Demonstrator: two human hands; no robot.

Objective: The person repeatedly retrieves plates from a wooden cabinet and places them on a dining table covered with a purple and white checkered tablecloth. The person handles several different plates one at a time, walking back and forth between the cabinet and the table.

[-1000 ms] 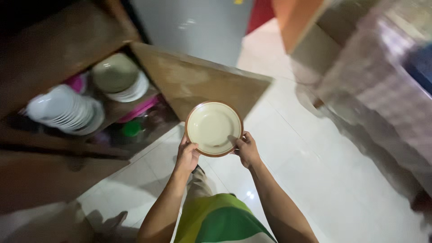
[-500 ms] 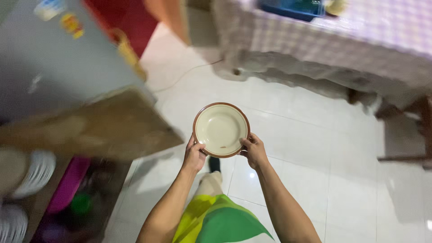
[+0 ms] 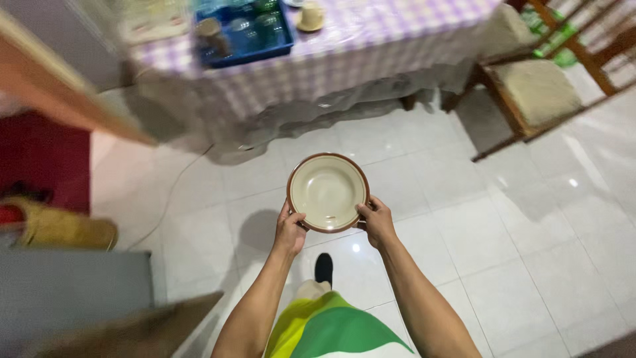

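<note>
One head-worn view — it looks steeply down past the arms, close on the plate (image 3: 328, 192), facing the floor (image 3: 530, 252) and the tabletop (image 3: 371, 59) ahead.

I note the plate (image 3: 328, 192) as glazed ceramic: smooth, glossy cream with a brown rim. The floor (image 3: 503, 225) is polished white tile, throwing back lamp glare. The tabletop carries a soft checked cloth (image 3: 371, 66) and a blue plastic crate (image 3: 244, 34). The chair (image 3: 530, 93) shows a wooden frame and a coarse, matt seat pad.
</note>
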